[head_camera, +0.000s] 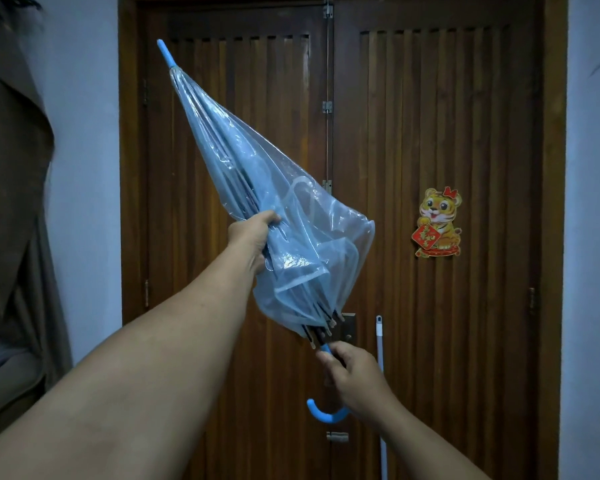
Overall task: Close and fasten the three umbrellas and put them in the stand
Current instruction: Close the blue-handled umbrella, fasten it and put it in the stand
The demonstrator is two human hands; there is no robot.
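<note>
A clear plastic umbrella (243,174) with a blue tip and a blue hooked handle is held slanted in front of me, tip up to the left. Its canopy is collapsed but loose and bulging, with the rib ends gathered near the handle. My left hand (253,237) is shut around the folded canopy at about mid-length. My right hand (355,375) grips the blue handle shaft just below the rib ends; the hook (326,414) curls out under it. No other umbrella and no stand are in sight.
A brown slatted double door (430,133) fills the view straight ahead, with a tiger sticker (438,221) on its right leaf. A thin white pole (381,393) leans against the door. Dark cloth (11,168) hangs at the left by a pale wall.
</note>
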